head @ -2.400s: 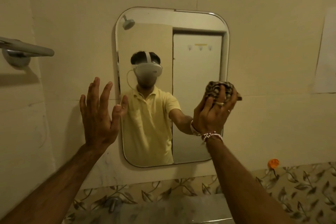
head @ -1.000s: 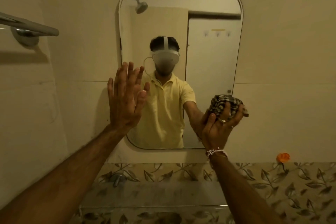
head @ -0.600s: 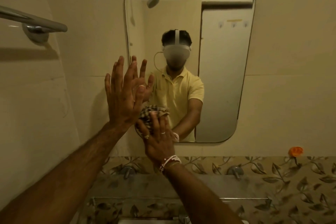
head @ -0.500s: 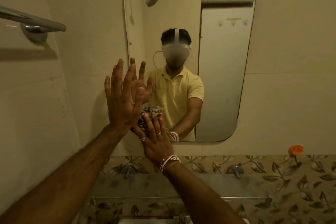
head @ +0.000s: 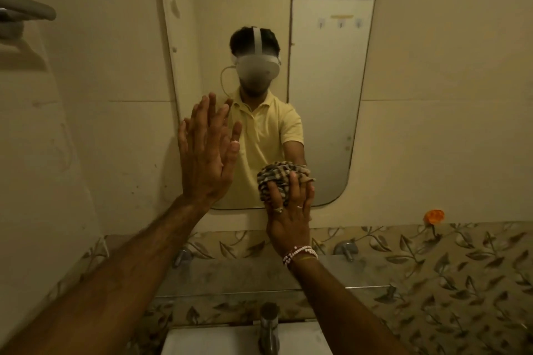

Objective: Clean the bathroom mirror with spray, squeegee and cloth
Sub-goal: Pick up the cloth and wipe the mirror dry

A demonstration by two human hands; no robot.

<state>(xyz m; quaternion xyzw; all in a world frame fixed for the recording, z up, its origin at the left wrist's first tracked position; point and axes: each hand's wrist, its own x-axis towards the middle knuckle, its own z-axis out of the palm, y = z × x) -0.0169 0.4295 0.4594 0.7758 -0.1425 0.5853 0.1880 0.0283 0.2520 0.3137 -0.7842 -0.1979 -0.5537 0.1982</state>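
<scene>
Pressing bunched cloth (head: 281,179) on mirror (head: 326,124) low edge, right hand (head: 290,217) grip closed around it; left hand (head: 207,150) spread flat

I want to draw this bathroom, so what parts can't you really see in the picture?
All in the head view:
- Mirror: its top edge is cut off by the frame.
- Mirror's lower left corner: hidden behind the left hand.
- Cloth: bunched up, partly covered by the right hand, so its full shape is unclear.
- Towel bar: cut off at the left edge, blurred.
- Sink: mostly below the frame.
- Spray and squeegee: not in view.
</scene>
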